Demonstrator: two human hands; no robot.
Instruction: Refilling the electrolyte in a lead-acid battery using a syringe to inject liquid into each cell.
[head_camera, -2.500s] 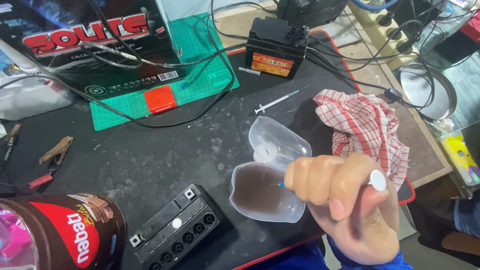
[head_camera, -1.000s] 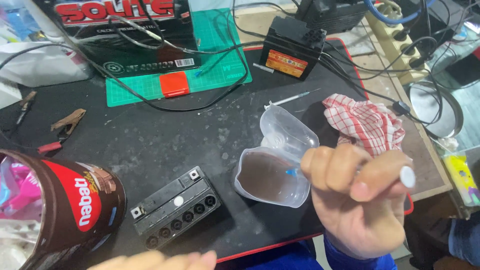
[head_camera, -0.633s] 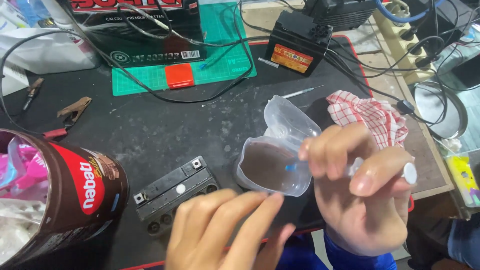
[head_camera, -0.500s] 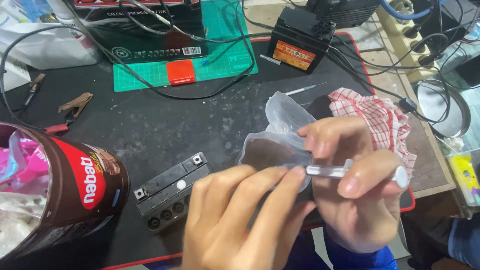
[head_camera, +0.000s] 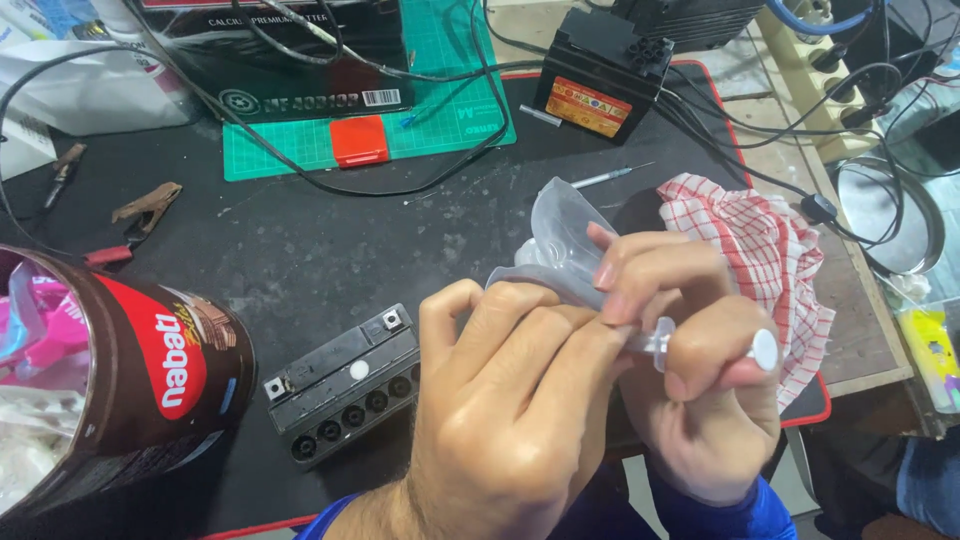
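My right hand (head_camera: 700, 370) grips a clear plastic syringe (head_camera: 668, 341), thumb against its white plunger end (head_camera: 765, 350). My left hand (head_camera: 510, 400) has come over the syringe's front end and pinches it with its fingertips, hiding the tip. Behind both hands stands a clear plastic cup (head_camera: 565, 245) with a flipped-up lid; its contents are hidden. A small black battery (head_camera: 345, 385) with a row of open filler holes lies just left of my left hand on the black mat (head_camera: 300, 250).
A red-and-white checked cloth (head_camera: 760, 250) lies to the right. A brown snack tin (head_camera: 130, 370) stands at the left. Farther back are a second small black battery (head_camera: 600, 85), a large black box (head_camera: 300, 50), a green cutting mat (head_camera: 440, 130), cables, clamps and another syringe (head_camera: 610, 178).
My left hand has risen from the bottom edge and closed on the syringe's front end. My right hand stayed over the cup, holding the syringe.
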